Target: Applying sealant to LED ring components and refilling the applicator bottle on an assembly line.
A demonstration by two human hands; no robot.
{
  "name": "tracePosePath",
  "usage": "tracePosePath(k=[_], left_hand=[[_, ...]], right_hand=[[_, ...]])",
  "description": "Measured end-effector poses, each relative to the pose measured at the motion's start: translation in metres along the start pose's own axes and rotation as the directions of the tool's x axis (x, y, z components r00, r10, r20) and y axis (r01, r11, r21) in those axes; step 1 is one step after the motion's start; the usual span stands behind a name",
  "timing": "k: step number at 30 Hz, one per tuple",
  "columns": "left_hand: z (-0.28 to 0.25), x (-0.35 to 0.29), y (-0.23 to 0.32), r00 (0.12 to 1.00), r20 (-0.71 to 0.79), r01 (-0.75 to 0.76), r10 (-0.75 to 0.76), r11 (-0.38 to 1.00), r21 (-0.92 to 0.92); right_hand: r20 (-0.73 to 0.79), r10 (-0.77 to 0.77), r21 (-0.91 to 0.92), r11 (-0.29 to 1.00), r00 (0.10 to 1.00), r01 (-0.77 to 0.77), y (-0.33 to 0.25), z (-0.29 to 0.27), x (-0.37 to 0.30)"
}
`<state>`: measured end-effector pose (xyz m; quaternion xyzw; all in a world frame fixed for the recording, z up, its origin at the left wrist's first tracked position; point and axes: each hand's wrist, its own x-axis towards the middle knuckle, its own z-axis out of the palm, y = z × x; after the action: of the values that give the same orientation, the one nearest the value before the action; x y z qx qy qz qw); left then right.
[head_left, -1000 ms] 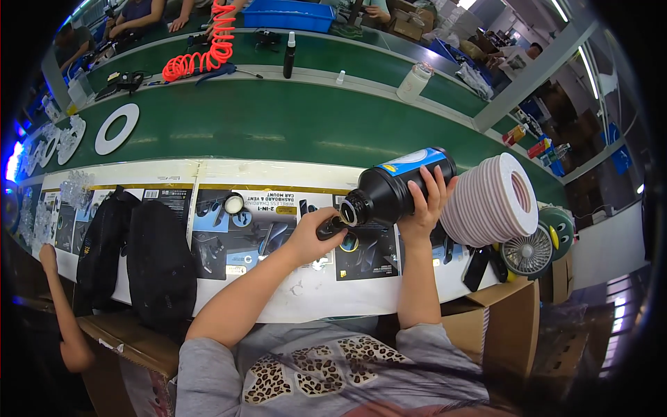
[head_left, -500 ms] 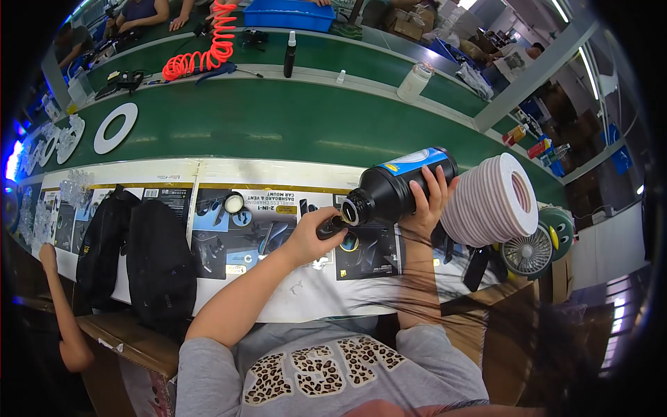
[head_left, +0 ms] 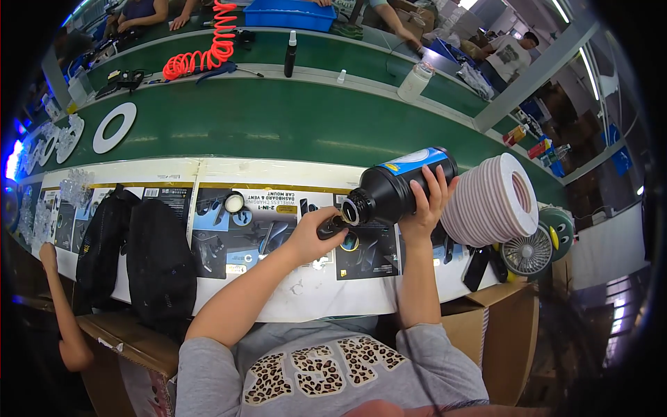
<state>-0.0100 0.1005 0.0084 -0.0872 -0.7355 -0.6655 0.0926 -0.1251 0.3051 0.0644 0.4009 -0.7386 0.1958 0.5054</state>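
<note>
My right hand (head_left: 425,208) is wrapped round a large black bottle (head_left: 389,187) with a blue label, tipped so its open mouth points left and slightly down. My left hand (head_left: 309,238) grips a small black bottle (head_left: 331,227), its end right at the large bottle's mouth. Whether the two rims touch, or liquid passes between them, I cannot tell. A round whitish cap (head_left: 234,203) lies on the printed sheets (head_left: 257,226) left of my hands. Beyond the green belt stand a slim black spray bottle (head_left: 290,55) and a small white cap (head_left: 341,76).
To the right lies a stack of white rings (head_left: 479,201), beside a small fan (head_left: 526,251). Black pouches (head_left: 158,257) sit at the left. Red coiled hose (head_left: 208,59) and a jar (head_left: 415,81) are across the belt (head_left: 243,115). A person's arm (head_left: 62,313) shows at far left.
Both my hands and the two bottles keep the same place. Loose hair strands have cleared from my right forearm. At the far side, a person's arm has reached in near the jar.
</note>
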Motion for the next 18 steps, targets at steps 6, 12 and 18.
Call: tracePosePath(k=[6,12,18], left_hand=[[0.001,0.000,-0.001,1.000,0.001,0.011,-0.011,1.000,0.011],[0.005,-0.002,-0.011,1.000,-0.010,-0.018,0.018,0.999,-0.033],[0.001,-0.001,0.003,1.000,0.010,0.012,-0.013,0.999,0.033]], right_hand=[[-0.037,0.053,0.064,0.997,0.998,-0.050,-0.002,0.001,0.001],[-0.050,0.046,0.066,0.997,0.998,-0.042,0.000,0.003,0.001],[-0.015,-0.006,-0.005,1.000,1.000,0.006,-0.001,-0.001,0.002]])
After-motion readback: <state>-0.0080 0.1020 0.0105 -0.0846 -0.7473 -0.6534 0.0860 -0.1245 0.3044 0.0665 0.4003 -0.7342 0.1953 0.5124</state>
